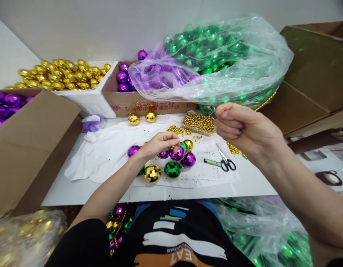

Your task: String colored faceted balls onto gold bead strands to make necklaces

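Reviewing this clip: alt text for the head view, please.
A person's right hand pinches a thin, needle-like piece, while the left hand is at a string of purple, green and gold balls. Scissors and small gold beads lie on the table, with boxes of larger balls behind.

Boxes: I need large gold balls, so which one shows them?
The white box, with gold balls heaped in it; the cardboard boxes on either side show purple balls, and the far-right box hides its contents.

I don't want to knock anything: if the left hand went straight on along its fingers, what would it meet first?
Probably the partly hidden green ball just beyond the left hand, though depth is unclear and the hand might pass above.
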`<state>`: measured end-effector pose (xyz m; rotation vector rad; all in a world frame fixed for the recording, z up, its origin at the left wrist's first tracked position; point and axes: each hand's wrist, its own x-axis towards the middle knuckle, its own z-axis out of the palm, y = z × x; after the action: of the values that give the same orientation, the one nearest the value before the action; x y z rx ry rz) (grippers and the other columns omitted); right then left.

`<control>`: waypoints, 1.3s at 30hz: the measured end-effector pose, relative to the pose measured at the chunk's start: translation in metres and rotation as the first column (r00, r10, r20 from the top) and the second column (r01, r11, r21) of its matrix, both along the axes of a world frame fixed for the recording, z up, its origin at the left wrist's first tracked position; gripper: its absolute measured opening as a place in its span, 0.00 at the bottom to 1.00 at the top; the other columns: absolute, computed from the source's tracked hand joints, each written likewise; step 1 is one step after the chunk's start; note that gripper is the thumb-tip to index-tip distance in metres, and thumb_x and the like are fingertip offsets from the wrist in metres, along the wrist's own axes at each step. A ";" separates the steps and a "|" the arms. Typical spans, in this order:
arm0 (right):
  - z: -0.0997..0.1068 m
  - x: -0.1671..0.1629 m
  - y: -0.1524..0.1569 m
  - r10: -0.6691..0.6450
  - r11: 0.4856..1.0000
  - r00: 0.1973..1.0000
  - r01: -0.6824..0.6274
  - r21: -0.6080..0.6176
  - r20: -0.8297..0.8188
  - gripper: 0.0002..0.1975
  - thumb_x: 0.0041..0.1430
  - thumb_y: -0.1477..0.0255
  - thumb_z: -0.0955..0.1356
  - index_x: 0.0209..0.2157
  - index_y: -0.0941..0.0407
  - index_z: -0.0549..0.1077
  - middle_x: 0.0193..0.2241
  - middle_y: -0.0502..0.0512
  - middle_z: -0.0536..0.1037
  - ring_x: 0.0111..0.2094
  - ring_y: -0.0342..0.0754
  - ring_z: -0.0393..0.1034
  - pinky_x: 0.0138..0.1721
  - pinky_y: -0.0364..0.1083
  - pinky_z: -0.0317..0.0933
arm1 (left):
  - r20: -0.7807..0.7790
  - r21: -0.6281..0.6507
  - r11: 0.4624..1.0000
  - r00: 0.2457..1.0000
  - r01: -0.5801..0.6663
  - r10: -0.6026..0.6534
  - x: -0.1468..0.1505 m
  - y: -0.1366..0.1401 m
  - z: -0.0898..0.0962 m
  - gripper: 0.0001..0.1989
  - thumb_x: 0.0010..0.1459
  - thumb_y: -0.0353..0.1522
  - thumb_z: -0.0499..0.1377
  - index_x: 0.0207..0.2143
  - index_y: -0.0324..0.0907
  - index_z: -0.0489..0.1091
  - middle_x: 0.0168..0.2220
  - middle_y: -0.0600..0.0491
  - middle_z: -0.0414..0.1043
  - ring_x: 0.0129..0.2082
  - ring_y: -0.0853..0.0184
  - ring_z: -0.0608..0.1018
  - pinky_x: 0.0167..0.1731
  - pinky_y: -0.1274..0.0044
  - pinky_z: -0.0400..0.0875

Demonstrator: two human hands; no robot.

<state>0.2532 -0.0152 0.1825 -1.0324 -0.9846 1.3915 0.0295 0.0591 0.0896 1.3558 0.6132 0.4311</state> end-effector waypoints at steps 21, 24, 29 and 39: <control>-0.028 0.006 0.009 0.199 0.972 0.970 -0.176 -0.158 0.141 0.03 0.52 0.74 0.71 0.31 0.58 0.76 0.14 0.42 0.55 0.16 0.35 0.40 0.18 0.43 0.31 | 0.046 -0.210 0.941 0.958 -0.267 0.282 -0.014 0.021 -0.026 0.18 0.46 0.40 0.71 0.30 0.36 0.71 0.18 0.62 0.60 0.13 0.83 0.52 0.12 0.87 0.41; -0.029 0.005 0.008 0.218 0.966 0.968 -0.195 -0.171 0.124 0.03 0.51 0.74 0.71 0.31 0.58 0.76 0.14 0.42 0.55 0.16 0.35 0.40 0.18 0.43 0.30 | 0.075 -0.140 0.938 0.941 -0.317 0.329 -0.005 0.021 -0.028 0.18 0.46 0.41 0.70 0.30 0.36 0.71 0.25 0.57 0.70 0.14 0.84 0.54 0.13 0.86 0.42; -0.032 -0.001 0.011 0.235 0.962 0.970 -0.223 -0.155 0.060 0.04 0.51 0.76 0.69 0.31 0.59 0.76 0.13 0.40 0.54 0.16 0.35 0.39 0.17 0.42 0.30 | 0.046 0.035 0.953 0.953 -0.301 0.299 0.018 0.011 -0.029 0.18 0.50 0.44 0.67 0.31 0.37 0.73 0.32 0.51 0.77 0.16 0.80 0.61 0.14 0.84 0.50; -0.051 0.021 0.004 -0.048 0.993 0.997 0.041 -0.107 -0.062 0.04 0.46 0.77 0.67 0.26 0.58 0.74 0.12 0.39 0.49 0.16 0.35 0.36 0.16 0.40 0.31 | -0.213 0.312 0.950 0.973 -0.021 0.091 -0.004 -0.005 -0.038 0.15 0.60 0.44 0.60 0.30 0.41 0.73 0.27 0.55 0.71 0.26 0.71 0.69 0.27 0.81 0.63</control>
<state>0.2740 -0.0109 0.1311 -1.0748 -0.8431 1.4437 0.0253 0.0545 0.0518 1.7051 0.7974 0.4348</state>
